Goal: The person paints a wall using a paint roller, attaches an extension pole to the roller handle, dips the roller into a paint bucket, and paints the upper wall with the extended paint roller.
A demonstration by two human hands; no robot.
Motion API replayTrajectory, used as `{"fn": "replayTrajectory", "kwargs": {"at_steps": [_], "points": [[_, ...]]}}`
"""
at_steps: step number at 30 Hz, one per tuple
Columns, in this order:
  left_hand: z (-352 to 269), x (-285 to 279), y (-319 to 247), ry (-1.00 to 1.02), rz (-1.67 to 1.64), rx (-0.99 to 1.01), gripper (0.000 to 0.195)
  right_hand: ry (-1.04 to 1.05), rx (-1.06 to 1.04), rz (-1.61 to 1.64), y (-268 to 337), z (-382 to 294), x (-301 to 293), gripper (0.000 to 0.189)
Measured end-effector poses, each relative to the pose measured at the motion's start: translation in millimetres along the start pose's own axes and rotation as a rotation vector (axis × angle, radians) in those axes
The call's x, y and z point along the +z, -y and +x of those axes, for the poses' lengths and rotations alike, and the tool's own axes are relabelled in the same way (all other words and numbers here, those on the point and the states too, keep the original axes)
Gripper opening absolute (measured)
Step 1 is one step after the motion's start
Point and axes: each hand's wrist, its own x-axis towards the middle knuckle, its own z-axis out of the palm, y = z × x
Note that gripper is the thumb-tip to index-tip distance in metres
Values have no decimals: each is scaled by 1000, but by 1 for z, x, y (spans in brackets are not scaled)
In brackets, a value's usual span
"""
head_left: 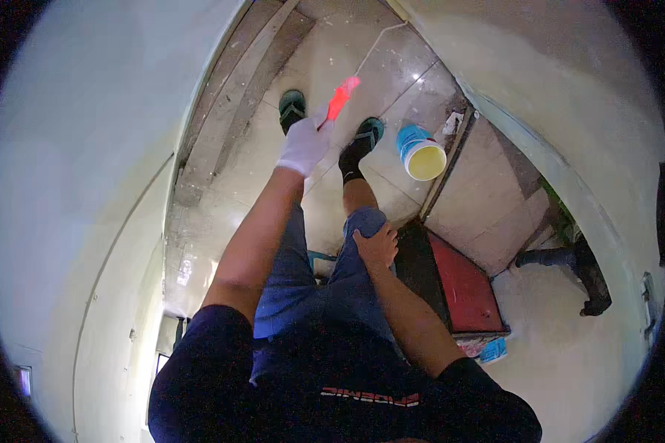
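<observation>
My left hand (306,147) wears a white glove and grips the red handle of a paint roller (342,99). The roller's thin wire frame bends up to a pale yellow roller cover (399,9), which lies against the base of the far wall, partly cut off by the view's top edge. My bare right hand (378,246) rests on my right knee, its fingers curled over the blue trouser cloth. To the right of my right foot, a blue-and-white bucket (413,138) stands on the tiled floor. Yellow paint (426,164) shows inside it.
Wooden boards (244,83) run along the left wall (88,138). Beside my right leg is a red-topped box (468,288) with a dark side. A floor strip (449,163) crosses near the bucket. Beyond the right wall's edge, another person's dark-clad legs (582,266) show.
</observation>
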Motion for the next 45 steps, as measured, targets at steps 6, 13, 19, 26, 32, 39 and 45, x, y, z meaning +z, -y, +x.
{"fn": "replayTrajectory", "kwargs": {"at_steps": [6, 13, 19, 26, 32, 39, 45], "points": [[6, 17, 11, -49, 102, 92, 37, 5, 2, -6, -2, -1, 4, 98], [-73, 1, -5, -133, -109, 258, 39, -25, 9, -44, 0, 2, 2, 95], [20, 24, -15, 42, 85, -29, 36, -48, -7, -12, -1, 2, 5, 93], [-77, -11, 3, 14, -243, -99, 39, -8, 2, -26, 2, 2, 1, 96], [-53, -1, -9, 16, -203, -149, 40, -2, 4, -24, 3, 3, -3, 99], [18, -10, -4, -23, -153, -74, 41, -5, 14, -27, 3, 3, -2, 101], [-55, -71, 10, -18, -418, -219, 46, 8, 27, -8, 5, 2, -3, 101]]}}
